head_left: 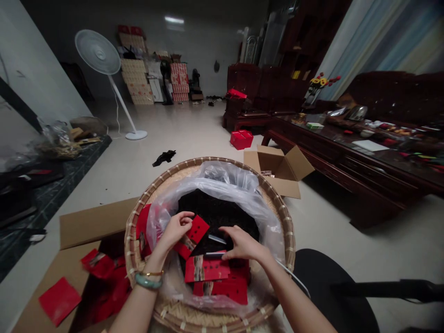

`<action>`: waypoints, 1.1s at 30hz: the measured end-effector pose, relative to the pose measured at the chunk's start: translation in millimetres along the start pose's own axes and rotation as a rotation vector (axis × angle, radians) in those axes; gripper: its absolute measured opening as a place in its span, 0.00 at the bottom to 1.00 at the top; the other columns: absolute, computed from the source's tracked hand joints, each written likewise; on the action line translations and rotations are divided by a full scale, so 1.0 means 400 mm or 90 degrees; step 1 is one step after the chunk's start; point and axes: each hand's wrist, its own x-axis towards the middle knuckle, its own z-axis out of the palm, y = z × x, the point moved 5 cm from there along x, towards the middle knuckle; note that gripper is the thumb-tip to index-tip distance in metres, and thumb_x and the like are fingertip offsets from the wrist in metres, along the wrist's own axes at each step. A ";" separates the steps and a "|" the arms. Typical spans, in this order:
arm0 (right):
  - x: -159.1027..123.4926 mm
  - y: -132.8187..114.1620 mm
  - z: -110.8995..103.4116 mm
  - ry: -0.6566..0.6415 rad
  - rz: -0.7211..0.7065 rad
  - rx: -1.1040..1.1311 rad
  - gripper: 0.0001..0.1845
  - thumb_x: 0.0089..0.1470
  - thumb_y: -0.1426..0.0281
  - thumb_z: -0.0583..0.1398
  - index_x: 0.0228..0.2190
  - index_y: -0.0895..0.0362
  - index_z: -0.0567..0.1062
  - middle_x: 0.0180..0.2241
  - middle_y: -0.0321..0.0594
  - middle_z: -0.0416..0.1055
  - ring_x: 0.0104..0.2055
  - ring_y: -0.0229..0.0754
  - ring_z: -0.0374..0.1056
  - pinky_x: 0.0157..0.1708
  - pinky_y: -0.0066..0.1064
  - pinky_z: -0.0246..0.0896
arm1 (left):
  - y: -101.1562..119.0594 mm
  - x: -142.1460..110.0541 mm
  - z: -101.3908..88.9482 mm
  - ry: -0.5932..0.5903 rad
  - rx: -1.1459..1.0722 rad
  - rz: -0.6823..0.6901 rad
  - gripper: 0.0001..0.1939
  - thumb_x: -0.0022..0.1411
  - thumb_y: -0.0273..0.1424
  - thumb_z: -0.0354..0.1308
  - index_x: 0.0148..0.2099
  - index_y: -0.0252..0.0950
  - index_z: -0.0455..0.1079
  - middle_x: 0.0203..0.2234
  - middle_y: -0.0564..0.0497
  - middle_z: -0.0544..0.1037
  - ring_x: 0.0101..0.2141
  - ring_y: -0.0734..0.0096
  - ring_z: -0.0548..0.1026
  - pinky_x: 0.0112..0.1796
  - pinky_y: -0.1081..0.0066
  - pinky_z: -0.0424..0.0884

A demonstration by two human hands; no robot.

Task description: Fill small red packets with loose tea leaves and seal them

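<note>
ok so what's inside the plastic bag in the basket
Dark material, with red packets and a slim shiny object on top. Whatever lies beneath them is covered.

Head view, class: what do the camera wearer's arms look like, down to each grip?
The left arm and right arm show no sleeves. The left wrist wears a smooth, rounded jade-green bangle and a thin gold-coloured bracelet; the right wrist shows no jewellery. The left grip and right grip are gloveless.

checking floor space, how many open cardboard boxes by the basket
2: one box left of the basket, with red packets; another box at its far right, near the table. Others may be hidden.
</note>
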 end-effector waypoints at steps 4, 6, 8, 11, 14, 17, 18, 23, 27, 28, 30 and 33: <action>0.036 -0.050 -0.041 0.199 -0.047 0.013 0.26 0.51 0.63 0.60 0.51 0.55 0.66 0.41 0.45 0.70 0.43 0.46 0.65 0.44 0.39 0.61 | 0.026 0.000 0.034 0.019 0.030 0.043 0.15 0.41 0.27 0.57 0.35 0.32 0.73 0.26 0.50 0.78 0.28 0.69 0.75 0.32 0.71 0.70; 0.060 -0.078 -0.044 0.274 -0.080 -0.026 0.22 0.55 0.67 0.57 0.51 0.55 0.66 0.44 0.47 0.68 0.46 0.46 0.63 0.45 0.40 0.62 | 0.030 -0.004 0.057 0.020 0.041 0.055 0.13 0.42 0.28 0.58 0.34 0.32 0.75 0.28 0.48 0.79 0.30 0.67 0.76 0.35 0.69 0.71; 0.080 -0.096 -0.028 0.302 -0.102 -0.074 0.19 0.56 0.71 0.55 0.50 0.57 0.68 0.44 0.48 0.69 0.46 0.47 0.63 0.45 0.40 0.64 | 0.028 -0.008 0.070 0.048 0.041 0.055 0.12 0.43 0.28 0.58 0.33 0.33 0.75 0.30 0.46 0.80 0.31 0.66 0.77 0.36 0.68 0.71; 0.089 -0.104 0.001 0.346 -0.128 -0.133 0.19 0.57 0.74 0.52 0.51 0.61 0.67 0.45 0.50 0.69 0.46 0.46 0.64 0.46 0.39 0.65 | 0.014 -0.012 0.070 0.132 0.019 0.025 0.11 0.43 0.27 0.59 0.33 0.32 0.75 0.28 0.46 0.80 0.30 0.66 0.77 0.35 0.68 0.72; 0.078 -0.100 0.025 0.398 -0.172 -0.180 0.21 0.58 0.75 0.49 0.53 0.63 0.64 0.49 0.53 0.67 0.51 0.46 0.62 0.49 0.39 0.64 | -0.001 -0.012 0.074 0.158 -0.036 -0.003 0.12 0.42 0.28 0.60 0.33 0.32 0.75 0.26 0.47 0.80 0.27 0.68 0.76 0.32 0.70 0.72; 0.067 -0.093 0.036 0.433 -0.205 -0.206 0.20 0.59 0.75 0.48 0.52 0.61 0.66 0.51 0.53 0.65 0.53 0.46 0.60 0.50 0.39 0.62 | -0.008 -0.012 0.083 0.150 -0.099 -0.015 0.14 0.42 0.29 0.61 0.35 0.31 0.75 0.25 0.48 0.79 0.26 0.70 0.75 0.30 0.71 0.72; 0.065 -0.093 0.036 0.438 -0.208 -0.206 0.19 0.59 0.75 0.48 0.51 0.60 0.67 0.50 0.52 0.65 0.54 0.46 0.59 0.50 0.39 0.62 | -0.009 -0.013 0.086 0.146 -0.114 -0.017 0.14 0.42 0.29 0.60 0.35 0.30 0.75 0.25 0.48 0.79 0.26 0.70 0.75 0.31 0.71 0.72; 0.080 -0.089 0.002 0.399 -0.126 -0.160 0.15 0.60 0.67 0.49 0.35 0.56 0.75 0.37 0.48 0.69 0.41 0.46 0.62 0.40 0.38 0.62 | 0.006 -0.016 0.098 0.098 -0.080 0.009 0.14 0.45 0.31 0.60 0.36 0.31 0.74 0.29 0.47 0.80 0.29 0.68 0.76 0.33 0.71 0.72; 0.103 -0.075 -0.044 0.353 -0.068 -0.034 0.11 0.57 0.67 0.52 0.28 0.56 0.72 0.28 0.43 0.68 0.34 0.44 0.61 0.36 0.35 0.59 | 0.020 -0.016 0.090 0.055 -0.007 0.067 0.19 0.47 0.33 0.59 0.43 0.32 0.72 0.30 0.48 0.79 0.31 0.67 0.76 0.34 0.69 0.73; 0.106 -0.064 -0.057 0.365 -0.033 0.011 0.10 0.56 0.66 0.53 0.27 0.56 0.71 0.27 0.42 0.68 0.33 0.43 0.62 0.36 0.34 0.59 | 0.018 -0.015 0.087 0.036 0.005 0.074 0.20 0.48 0.33 0.60 0.44 0.32 0.72 0.30 0.48 0.79 0.31 0.67 0.77 0.35 0.69 0.73; 0.112 -0.039 -0.069 0.368 0.032 0.129 0.10 0.54 0.64 0.54 0.27 0.56 0.70 0.25 0.39 0.68 0.29 0.40 0.62 0.33 0.32 0.59 | 0.007 -0.011 0.085 -0.009 0.023 0.058 0.19 0.49 0.35 0.59 0.44 0.32 0.72 0.30 0.48 0.79 0.30 0.66 0.77 0.33 0.68 0.73; 0.123 -0.023 -0.054 0.266 0.030 0.374 0.12 0.50 0.61 0.57 0.31 0.57 0.71 0.25 0.36 0.70 0.28 0.39 0.65 0.32 0.31 0.61 | -0.015 -0.006 0.082 -0.046 0.007 0.002 0.20 0.52 0.38 0.57 0.43 0.30 0.73 0.28 0.47 0.78 0.28 0.66 0.76 0.28 0.69 0.73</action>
